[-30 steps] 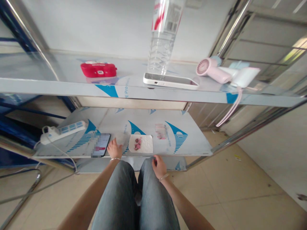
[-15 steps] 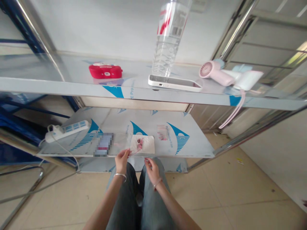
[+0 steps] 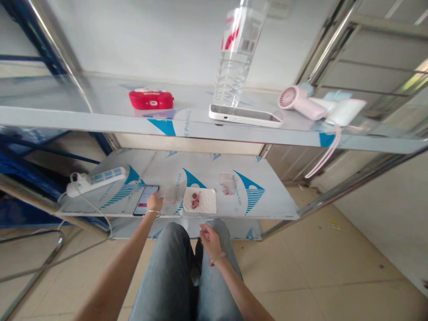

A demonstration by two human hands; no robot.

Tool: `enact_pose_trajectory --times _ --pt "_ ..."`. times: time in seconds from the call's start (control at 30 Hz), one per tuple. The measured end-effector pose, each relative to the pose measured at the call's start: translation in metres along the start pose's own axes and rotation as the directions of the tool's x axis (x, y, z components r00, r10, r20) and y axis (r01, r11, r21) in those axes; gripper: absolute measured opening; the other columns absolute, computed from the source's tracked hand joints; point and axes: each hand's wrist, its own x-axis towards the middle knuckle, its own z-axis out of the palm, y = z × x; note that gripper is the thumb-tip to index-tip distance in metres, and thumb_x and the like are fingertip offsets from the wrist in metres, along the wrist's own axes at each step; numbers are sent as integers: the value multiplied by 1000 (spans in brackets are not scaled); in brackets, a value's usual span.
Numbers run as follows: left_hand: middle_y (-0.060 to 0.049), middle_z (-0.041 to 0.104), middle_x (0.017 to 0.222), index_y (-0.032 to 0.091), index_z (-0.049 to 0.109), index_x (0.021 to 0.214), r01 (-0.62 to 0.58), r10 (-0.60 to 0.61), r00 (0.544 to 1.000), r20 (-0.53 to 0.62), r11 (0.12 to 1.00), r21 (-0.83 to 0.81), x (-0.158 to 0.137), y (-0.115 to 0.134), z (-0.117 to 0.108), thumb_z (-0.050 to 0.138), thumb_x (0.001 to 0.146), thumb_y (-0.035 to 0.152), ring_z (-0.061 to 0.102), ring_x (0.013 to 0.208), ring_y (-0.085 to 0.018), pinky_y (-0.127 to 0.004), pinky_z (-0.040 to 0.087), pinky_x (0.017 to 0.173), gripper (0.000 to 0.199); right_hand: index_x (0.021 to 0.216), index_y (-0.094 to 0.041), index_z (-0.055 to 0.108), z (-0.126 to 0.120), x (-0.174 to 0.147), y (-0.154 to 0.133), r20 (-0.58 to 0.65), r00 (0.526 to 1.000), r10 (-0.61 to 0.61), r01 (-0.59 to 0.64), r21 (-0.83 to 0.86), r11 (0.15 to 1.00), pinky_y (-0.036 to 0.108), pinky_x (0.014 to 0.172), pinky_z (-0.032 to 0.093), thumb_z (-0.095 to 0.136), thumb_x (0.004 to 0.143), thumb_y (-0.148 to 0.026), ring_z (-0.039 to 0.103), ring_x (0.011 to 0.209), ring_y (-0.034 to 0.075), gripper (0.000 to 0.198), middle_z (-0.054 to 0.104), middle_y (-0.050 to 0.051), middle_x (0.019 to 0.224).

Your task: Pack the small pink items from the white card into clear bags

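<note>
My left hand (image 3: 155,203) reaches over the lower shelf, with its fingers stretched at the right edge of a smartphone (image 3: 141,206) lying screen up. It holds nothing that I can see, and I cannot tell whether it presses the screen. Above my right knee is my right hand (image 3: 210,239), thumb and fingers pinched together; anything between them is too small to make out. A white napkin (image 3: 209,203) lies between the hands at the shelf's front, bearing a small heap of red and pink beads (image 3: 195,200). To its right lies a clear zip bag (image 3: 227,185) with pink bits inside.
A white power strip (image 3: 100,179) with a cable sits at the lower shelf's left. The upper shelf (image 3: 194,129) crosses above, carrying a red case (image 3: 151,99), a water bottle (image 3: 234,62), a white-cased phone (image 3: 244,117) and a pink handheld fan (image 3: 301,100).
My left hand has moved left from beside the napkin to the smartphone, whose screen now shows. My right hand has drawn back slightly, fingers still pinched.
</note>
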Motion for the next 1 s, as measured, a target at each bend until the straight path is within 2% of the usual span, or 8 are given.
enact_pose_trajectory --times 0.2,0.3,0.43,0.5,0.63,0.77,0.9,1.0 --pt "-18 70 93 10 68 91 -30 17 989 -144 996 -85 -27 15 -24 42 88 22 65 94 -25 -27 44 74 29 112 -18 60 7 13 -26 -29 999 -39 38 -27 999 25 59 49 50 82 -27 58 58 14 33 65 4 78" --pt "-14 71 89 12 69 91 -51 19 993 -120 962 -267 -62 36 -31 43 88 29 66 87 -24 -27 45 72 32 118 -21 58 11 21 -49 -32 991 -126 125 -45 991 27 65 52 53 82 -25 61 65 14 37 68 5 88" --pt "-6 73 88 15 70 90 -164 265 962 61 744 -648 -118 69 -21 47 82 33 65 84 -20 -27 47 77 30 129 -20 52 15 29 -79 -9 943 -333 328 -156 932 33 88 49 57 78 -19 62 97 20 51 63 10 117" --pt "-7 72 99 14 70 95 -123 284 956 71 611 -782 -138 82 -16 49 79 33 65 92 -21 -30 47 85 32 132 -18 51 14 30 -88 37 922 -385 383 -219 897 37 94 46 56 76 -14 58 107 23 56 61 12 122" --pt "-10 70 104 13 69 96 -10 232 966 114 475 -880 -154 97 -20 53 79 33 64 99 -22 -33 47 91 31 133 -18 50 8 26 -94 16 948 -317 311 -250 917 39 91 46 50 78 -12 60 103 25 55 64 13 115" --pt "-13 68 110 15 63 110 2 241 962 127 460 -888 -158 101 -27 61 77 32 64 102 -23 -34 50 87 37 120 -18 57 2 24 -95 -125 967 -221 213 -75 974 37 88 48 44 87 -22 62 100 22 36 66 11 112" --pt "-10 62 122 19 60 118 -206 253 965 -69 570 -795 -163 98 -32 65 74 27 57 115 -23 -37 45 97 45 90 -18 63 -5 31 -97 -194 979 -71 102 153 983 32 74 53 49 85 -34 65 80 20 22 70 8 88" --pt "-7 67 114 20 67 107 -310 353 930 -101 608 -731 -165 95 -41 62 77 27 60 111 -22 -35 43 100 31 80 -16 65 -12 36 -102 -106 994 26 13 350 937 29 59 53 59 78 -43 62 62 17 28 68 6 75"
